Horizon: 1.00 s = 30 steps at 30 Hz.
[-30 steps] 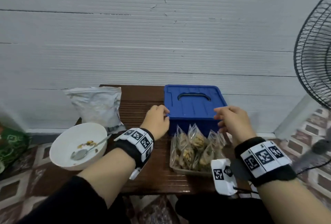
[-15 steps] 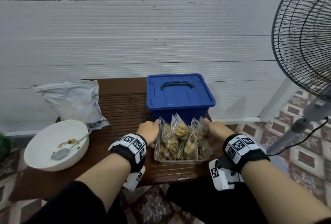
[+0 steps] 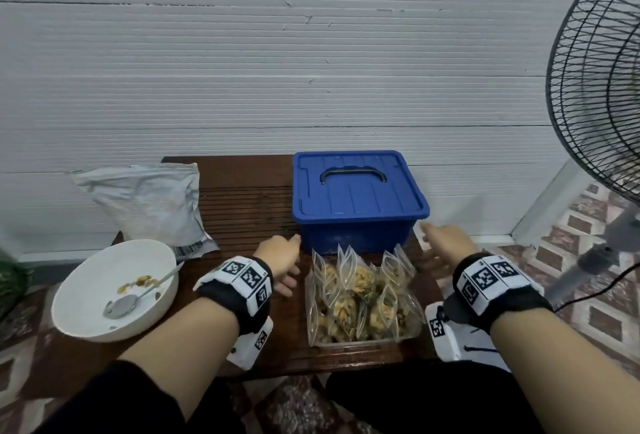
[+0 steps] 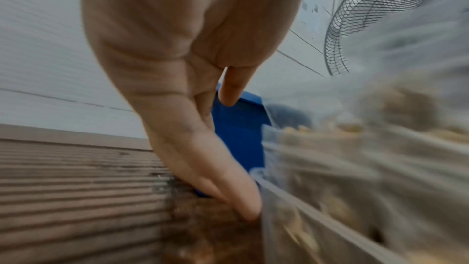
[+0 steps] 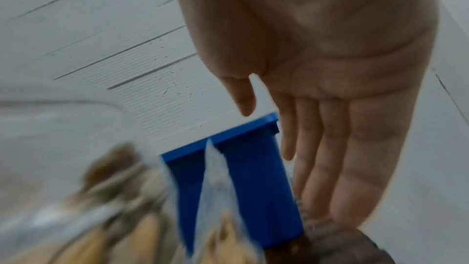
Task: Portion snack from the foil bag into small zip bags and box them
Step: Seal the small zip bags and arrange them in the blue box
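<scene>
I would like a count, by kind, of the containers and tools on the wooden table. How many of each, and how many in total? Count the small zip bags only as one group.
Blue box with lid: 1
Clear tray holding the group of filled zip bags: 1
Foil bag: 1
White bowl: 1
Spoon in the bowl: 1
Total: 5

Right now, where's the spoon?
In the head view, the spoon lies inside the white bowl at the table's left front, left of the left hand.
</scene>
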Each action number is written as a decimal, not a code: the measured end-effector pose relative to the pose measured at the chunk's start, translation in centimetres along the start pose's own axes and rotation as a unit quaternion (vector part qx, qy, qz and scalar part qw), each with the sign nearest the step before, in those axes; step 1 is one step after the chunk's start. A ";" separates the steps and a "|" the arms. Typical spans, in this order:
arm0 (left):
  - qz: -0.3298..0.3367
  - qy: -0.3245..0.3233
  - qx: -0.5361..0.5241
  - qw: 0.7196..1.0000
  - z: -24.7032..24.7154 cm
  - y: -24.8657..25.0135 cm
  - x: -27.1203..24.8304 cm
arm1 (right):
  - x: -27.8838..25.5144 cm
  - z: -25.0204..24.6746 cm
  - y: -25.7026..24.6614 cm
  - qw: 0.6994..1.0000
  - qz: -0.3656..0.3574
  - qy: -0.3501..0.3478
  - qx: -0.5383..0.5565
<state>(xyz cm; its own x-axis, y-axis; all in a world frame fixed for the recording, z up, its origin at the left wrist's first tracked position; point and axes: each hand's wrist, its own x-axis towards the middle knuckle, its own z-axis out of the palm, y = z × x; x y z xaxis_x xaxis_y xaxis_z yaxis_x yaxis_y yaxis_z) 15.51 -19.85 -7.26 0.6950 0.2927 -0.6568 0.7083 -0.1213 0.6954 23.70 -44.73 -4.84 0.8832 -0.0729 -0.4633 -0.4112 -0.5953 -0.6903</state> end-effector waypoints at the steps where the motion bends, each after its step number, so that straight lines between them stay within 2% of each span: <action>1: -0.004 0.021 -0.015 1.000 -0.7 0.6 0.5 | 0.8 -0.6 -0.5 0.998 -0.023 0.057 0.018; 3: 0.026 0.085 -0.042 0.995 -2.1 1.8 1.4 | 2.3 -1.7 -1.5 0.988 -0.059 0.139 0.018; 4: 0.064 0.117 -0.024 0.991 -2.7 2.5 1.9 | 3.0 -2.1 -2.1 0.987 -0.069 0.147 -0.005; 6: 0.144 0.154 0.061 0.976 -3.5 3.9 2.4 | 4.1 -2.5 -3.3 0.988 -0.078 0.120 -0.058; 8: 0.192 0.150 0.120 0.962 -3.5 5.0 2.5 | 4.5 -2.4 -4.7 0.989 -0.087 0.076 -0.094; 11: 0.200 0.120 0.127 0.964 -2.9 5.7 2.9 | 4.8 -2.1 -6.0 0.981 -0.106 0.038 -0.155; 16: 0.197 0.185 0.119 0.955 -2.9 5.2 3.0 | 5.2 -1.8 -5.9 0.974 -0.120 0.050 -0.188; 21: 0.198 0.200 0.161 0.946 -3.6 4.3 2.6 | 4.9 -1.9 -5.8 0.968 -0.130 0.059 -0.205; 25: 0.215 0.219 0.178 0.935 -3.5 5.1 1.7 | 4.6 -2.2 -6.1 0.969 -0.128 0.067 -0.201; 30: 0.258 0.225 0.129 0.931 -4.5 7.1 0.5 | 4.7 -3.6 -7.6 0.975 -0.152 0.078 -0.146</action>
<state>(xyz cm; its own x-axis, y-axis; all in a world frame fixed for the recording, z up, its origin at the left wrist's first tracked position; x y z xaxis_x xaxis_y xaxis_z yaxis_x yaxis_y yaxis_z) 20.33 -16.23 -1.39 0.8697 0.4930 -0.0262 0.3411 -0.5617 0.7537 31.74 -43.48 0.24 0.9869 0.0354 -0.1573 -0.0641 -0.8089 -0.5844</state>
